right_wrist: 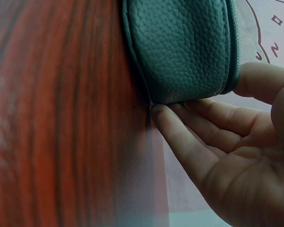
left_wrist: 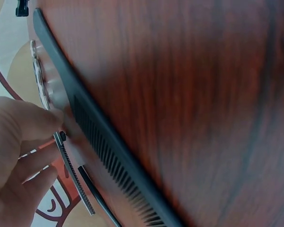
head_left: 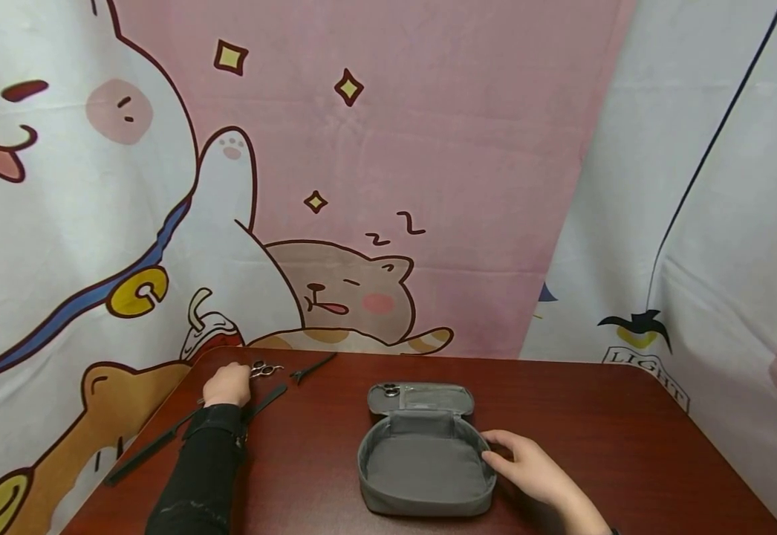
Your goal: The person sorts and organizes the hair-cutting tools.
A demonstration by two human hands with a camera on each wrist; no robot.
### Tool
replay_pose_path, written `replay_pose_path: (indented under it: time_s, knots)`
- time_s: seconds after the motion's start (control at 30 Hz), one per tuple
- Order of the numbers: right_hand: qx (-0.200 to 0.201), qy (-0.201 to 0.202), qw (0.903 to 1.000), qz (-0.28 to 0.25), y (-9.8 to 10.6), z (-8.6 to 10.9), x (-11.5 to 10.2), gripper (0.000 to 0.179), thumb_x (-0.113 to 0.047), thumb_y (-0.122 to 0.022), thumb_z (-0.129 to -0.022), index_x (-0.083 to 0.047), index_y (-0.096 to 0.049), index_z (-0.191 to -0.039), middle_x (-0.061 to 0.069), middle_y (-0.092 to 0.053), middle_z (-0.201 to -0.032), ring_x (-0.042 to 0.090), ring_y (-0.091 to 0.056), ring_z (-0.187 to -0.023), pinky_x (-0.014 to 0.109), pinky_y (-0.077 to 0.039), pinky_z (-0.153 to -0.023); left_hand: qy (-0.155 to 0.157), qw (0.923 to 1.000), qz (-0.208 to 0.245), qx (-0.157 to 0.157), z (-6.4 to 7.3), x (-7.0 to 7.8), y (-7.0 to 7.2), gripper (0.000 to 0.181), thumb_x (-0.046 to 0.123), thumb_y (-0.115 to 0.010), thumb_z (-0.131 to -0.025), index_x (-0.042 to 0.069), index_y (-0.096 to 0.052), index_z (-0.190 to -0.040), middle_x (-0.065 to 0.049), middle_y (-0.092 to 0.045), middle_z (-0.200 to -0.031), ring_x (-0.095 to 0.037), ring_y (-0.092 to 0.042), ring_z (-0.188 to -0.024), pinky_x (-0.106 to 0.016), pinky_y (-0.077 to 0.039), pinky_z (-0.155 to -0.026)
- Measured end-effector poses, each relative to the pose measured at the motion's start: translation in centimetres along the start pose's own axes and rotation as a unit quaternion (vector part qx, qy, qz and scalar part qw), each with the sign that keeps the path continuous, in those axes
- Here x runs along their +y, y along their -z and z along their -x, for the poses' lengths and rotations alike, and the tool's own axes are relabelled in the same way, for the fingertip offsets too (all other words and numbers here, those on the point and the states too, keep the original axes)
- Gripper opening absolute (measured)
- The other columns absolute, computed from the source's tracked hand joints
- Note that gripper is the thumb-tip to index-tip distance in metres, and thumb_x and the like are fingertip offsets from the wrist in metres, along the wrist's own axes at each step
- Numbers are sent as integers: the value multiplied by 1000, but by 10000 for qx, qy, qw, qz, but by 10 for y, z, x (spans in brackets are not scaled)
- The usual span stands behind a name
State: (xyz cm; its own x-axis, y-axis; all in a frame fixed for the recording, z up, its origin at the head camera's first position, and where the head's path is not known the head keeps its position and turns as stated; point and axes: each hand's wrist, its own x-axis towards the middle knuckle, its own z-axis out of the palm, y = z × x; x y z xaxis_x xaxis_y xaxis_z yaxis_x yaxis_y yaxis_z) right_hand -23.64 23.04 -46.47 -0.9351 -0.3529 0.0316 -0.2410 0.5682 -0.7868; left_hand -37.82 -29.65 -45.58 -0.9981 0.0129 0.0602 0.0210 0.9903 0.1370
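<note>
so, left hand (head_left: pixel 226 385) is at the back left of the table (head_left: pixel 315 453), fingers bent, thumb and fingers pinching the scissors (left_wrist: pixel 74 174) near the middle. finger loops stick out one side, toothed blade the other (teeth only readable in the left wrist view).

comb (head_left: pixel 270 399) lies just beside that hand, handle pointing back right, part of it behind the sleeve (head_left: pixel 197 472). clip (head_left: pixel 313 367), dark and thin, is near the scissors loops, toward the back edge. dark strip (head_left: pixel 151 447) lies left of the sleeve, running down toward the left table edge; can't tell what it is.

right hand (head_left: pixel 529 468) is at the case (head_left: pixel 422 507), partly closed in a light grip: thumb at the rim, fingers on the outer right wall, lowest fingertip down by the base. case is grey, right of centre, well apart from the scissors, zip undone. lid (head_left: pixel 435 409) is laid back away from the person, metal loops (head_left: pixel 391 389) at its left.

behind it all: pink and white cloth (head_left: pixel 462 148), cartoon animals.
</note>
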Motion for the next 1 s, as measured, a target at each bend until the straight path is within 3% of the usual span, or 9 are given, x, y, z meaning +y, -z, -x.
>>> replay_pose_path:
  time_s: [0.37,1.0]
  knots:
    - [-40,43,10000,14,1,-1,1,39,-23,-63,-98,2,-61,-127,16,-63,-124,42,-56,-117,53,-48,-91,455,9986,138,212,-2,-3,-3,20,-9,-50,-93,-6,-70,-96,-25,-61,-91,-45,-61,-87,-57,-52,-64]
    - [-195,13,9995,-251,2,-2,4,40,-22,-62,-99,3,-59,-130,18,-62,-125,39,-59,-113,51,-50,-89,517,9976,362,287,-5,-7,-6,16,-9,-54,-91,-5,-68,-85,-28,-64,-87,-43,-63,-77,-54,-51,-58]
